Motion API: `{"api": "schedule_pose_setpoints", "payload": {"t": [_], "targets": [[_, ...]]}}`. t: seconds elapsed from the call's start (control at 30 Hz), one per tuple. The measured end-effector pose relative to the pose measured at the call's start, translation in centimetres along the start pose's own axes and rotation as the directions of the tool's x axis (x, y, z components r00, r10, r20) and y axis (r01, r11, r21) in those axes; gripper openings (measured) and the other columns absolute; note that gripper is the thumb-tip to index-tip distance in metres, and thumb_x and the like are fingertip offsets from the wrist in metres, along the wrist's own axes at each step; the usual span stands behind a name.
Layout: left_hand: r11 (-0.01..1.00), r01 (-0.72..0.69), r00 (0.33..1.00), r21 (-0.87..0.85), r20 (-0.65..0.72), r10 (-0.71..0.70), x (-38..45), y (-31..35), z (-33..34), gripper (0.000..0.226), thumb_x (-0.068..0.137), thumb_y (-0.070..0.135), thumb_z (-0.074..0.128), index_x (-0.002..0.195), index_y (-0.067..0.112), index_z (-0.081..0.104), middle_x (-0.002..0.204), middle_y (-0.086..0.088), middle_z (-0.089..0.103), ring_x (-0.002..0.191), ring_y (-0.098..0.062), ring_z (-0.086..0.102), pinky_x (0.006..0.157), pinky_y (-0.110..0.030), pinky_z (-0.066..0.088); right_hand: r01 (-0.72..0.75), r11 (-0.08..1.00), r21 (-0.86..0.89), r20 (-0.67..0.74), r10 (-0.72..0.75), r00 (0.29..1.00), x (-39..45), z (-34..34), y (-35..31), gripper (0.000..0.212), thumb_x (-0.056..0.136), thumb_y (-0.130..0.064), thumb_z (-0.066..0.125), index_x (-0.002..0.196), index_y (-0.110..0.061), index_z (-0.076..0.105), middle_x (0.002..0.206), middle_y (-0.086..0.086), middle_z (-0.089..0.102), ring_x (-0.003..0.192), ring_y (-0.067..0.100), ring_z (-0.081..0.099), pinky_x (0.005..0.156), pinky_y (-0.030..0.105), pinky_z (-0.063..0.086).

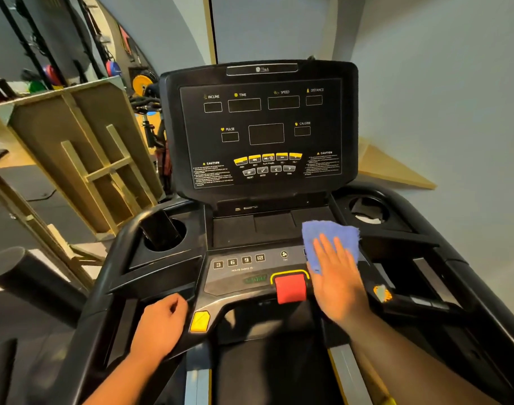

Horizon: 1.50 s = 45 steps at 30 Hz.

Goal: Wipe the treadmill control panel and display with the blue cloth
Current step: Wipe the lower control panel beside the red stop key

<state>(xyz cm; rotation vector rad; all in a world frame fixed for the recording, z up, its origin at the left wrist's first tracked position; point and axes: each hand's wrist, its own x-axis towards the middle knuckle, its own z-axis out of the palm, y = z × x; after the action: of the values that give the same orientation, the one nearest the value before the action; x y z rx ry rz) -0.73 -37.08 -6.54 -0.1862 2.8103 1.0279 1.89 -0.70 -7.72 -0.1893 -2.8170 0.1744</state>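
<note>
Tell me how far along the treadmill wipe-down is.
Nothing shows as finished; no wiped patch can be told apart. In hand: the right hand presses the blue cloth flat on the right side of the lower button panel, beside the red stop button. The left hand grips the handrail. Left: the upright display, which the cloth is not touching, and the numbered keys.

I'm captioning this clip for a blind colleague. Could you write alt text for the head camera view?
A person's right hand presses a blue cloth flat on the right side of a treadmill control panel, beside a red stop button. The left hand grips the handlebar near a yellow button, and the dark display stands above, unlit.
</note>
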Motion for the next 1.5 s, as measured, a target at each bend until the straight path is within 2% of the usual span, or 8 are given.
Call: {"api": "schedule_pose_setpoints", "payload": {"t": [0.2, 0.37, 0.53, 0.8, 1.03, 1.1, 1.27, 1.5], "targets": [[1.000, -0.005, 1.000, 0.009, -0.028, 0.005, 0.3, 0.0, -0.2, 0.031, 0.100, 0.030, 0.052, 0.075, 0.020, 0.067, 0.067, 0.002, 0.071, 0.069, -0.018, 0.069, 0.076, -0.041, 0.059, -0.146, 0.988, -0.057, -0.023, 0.145, 0.989, -1.7, 0.4, -4.5, 0.070, 0.087, -0.040, 0.044, 0.147, -0.005, 0.043, 0.150, 0.023, 0.048, 0.139, 0.049, 0.041, 0.111, 0.061, 0.032], [1.000, -0.001, 1.000, 0.008, -0.028, 0.001, -0.1, 0.0, -0.2, 0.032, 0.100, 0.028, 0.052, 0.073, 0.018, 0.066, 0.069, 0.003, 0.071, 0.070, -0.018, 0.068, 0.074, -0.039, 0.056, 0.296, 0.955, 0.032, 0.019, -0.296, 0.955, -0.7, 0.5, -14.1, 0.065, 0.088, -0.040, 0.042, 0.146, -0.014, 0.051, 0.153, 0.010, 0.048, 0.141, 0.041, 0.042, 0.109, 0.057, 0.042], [1.000, -0.003, 1.000, -0.004, -0.029, 0.002, -0.1, -0.2, -0.1, 0.034, 0.101, 0.027, 0.052, 0.072, 0.018, 0.066, 0.068, 0.001, 0.070, 0.069, -0.018, 0.068, 0.070, -0.036, 0.054, 0.585, 0.807, 0.083, 0.104, -0.591, 0.800, -3.2, -0.2, -10.7, 0.070, 0.088, -0.029, 0.052, 0.155, -0.023, 0.033, 0.164, -0.001, 0.032, 0.150, 0.031, 0.028, 0.121, 0.049, 0.018], [1.000, -0.015, 0.999, -0.012, -0.038, 0.014, 0.0, -0.3, -0.3, 0.032, 0.102, 0.025, 0.054, 0.073, 0.017, 0.067, 0.067, 0.001, 0.070, 0.069, -0.019, 0.069, 0.071, -0.042, 0.058, 0.018, 1.000, -0.014, 0.025, -0.018, 1.000, 0.1, -0.4, -5.2, 0.055, 0.095, -0.028, 0.053, 0.146, -0.008, 0.049, 0.153, 0.015, 0.044, 0.138, 0.045, 0.043, 0.111, 0.059, 0.037], [1.000, 0.007, 0.999, -0.009, -0.052, -0.007, 0.0, -0.2, 0.0, 0.033, 0.100, 0.023, 0.054, 0.069, 0.016, 0.065, 0.064, 0.000, 0.068, 0.068, -0.023, 0.066, 0.068, -0.038, 0.054, 0.515, 0.857, 0.026, 0.172, -0.511, 0.842, -1.4, 0.2, -15.8, 0.068, 0.098, -0.043, 0.036, 0.159, -0.020, 0.018, 0.167, 0.004, 0.013, 0.153, 0.036, 0.004, 0.120, 0.051, 0.000], [1.000, 0.002, 0.999, -0.008, -0.040, -0.002, -0.1, -0.1, 0.0, 0.034, 0.101, 0.023, 0.053, 0.070, 0.018, 0.067, 0.066, -0.001, 0.069, 0.068, -0.021, 0.067, 0.066, -0.037, 0.053, 0.559, 0.828, 0.042, 0.106, -0.560, 0.822, -2.8, -0.3, -13.3, 0.069, 0.093, -0.039, 0.045, 0.158, -0.023, 0.027, 0.166, -0.001, 0.024, 0.153, 0.031, 0.017, 0.124, 0.046, 0.008], [1.000, -0.001, 1.000, -0.013, -0.014, 0.001, -0.1, -0.1, -0.2, 0.033, 0.103, 0.022, 0.052, 0.074, 0.020, 0.069, 0.068, -0.002, 0.071, 0.069, -0.018, 0.069, 0.067, -0.036, 0.055, 0.391, 0.916, 0.090, 0.022, -0.395, 0.919, -4.5, -0.7, -0.4, 0.072, 0.086, -0.017, 0.051, 0.155, -0.017, 0.031, 0.162, 0.003, 0.030, 0.148, 0.032, 0.034, 0.117, 0.054, 0.031], [1.000, 0.008, 1.000, -0.004, -0.021, -0.008, -0.3, 0.1, -0.3, 0.034, 0.104, 0.023, 0.053, 0.074, 0.022, 0.069, 0.069, -0.004, 0.072, 0.068, -0.016, 0.069, 0.063, -0.029, 0.053, 0.095, 0.994, -0.058, 0.090, -0.090, 0.992, -0.3, -1.3, 4.8, 0.062, 0.094, -0.033, 0.033, 0.150, -0.005, 0.037, 0.153, 0.019, 0.044, 0.144, 0.039, 0.034, 0.122, 0.048, 0.019]]}}
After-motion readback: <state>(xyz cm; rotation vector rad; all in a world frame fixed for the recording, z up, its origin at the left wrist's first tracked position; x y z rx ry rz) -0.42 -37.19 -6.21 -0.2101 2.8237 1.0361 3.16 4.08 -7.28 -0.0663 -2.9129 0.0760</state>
